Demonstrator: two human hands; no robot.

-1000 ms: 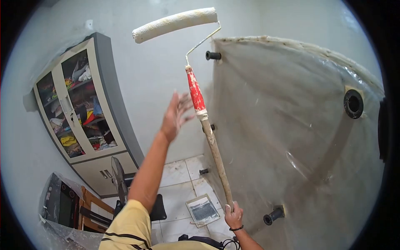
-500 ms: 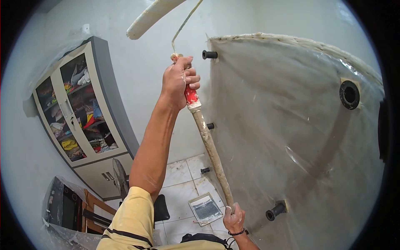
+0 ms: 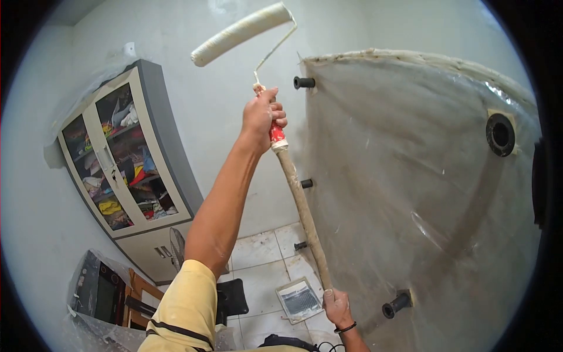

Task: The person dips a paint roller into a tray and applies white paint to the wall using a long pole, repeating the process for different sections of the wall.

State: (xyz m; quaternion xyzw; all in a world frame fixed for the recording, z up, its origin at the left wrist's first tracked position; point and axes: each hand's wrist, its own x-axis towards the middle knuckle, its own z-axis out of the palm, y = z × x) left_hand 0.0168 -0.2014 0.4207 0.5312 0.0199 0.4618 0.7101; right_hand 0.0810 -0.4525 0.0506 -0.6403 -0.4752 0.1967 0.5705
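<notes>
A paint roller with a long, pale, paint-coated sleeve is raised before the wall in the upper middle of the head view. My left hand wraps its red handle just below the wire frame. From that handle a paint-crusted wooden pole slants down to the right. Near the pole's lower end, my right hand grips it, a dark band around the wrist.
Clear plastic covers a large upright panel with black round feet on the right. To the left stands a glass-door cabinet full of clothes. A paint tray lies on the tiled floor, near a black seat and plastic-draped appliance.
The roller sits lower in view, its whole sleeve and wire frame now showing. Both hands and the pole appear slightly further right, and the whole scene has shifted a little that way too.
</notes>
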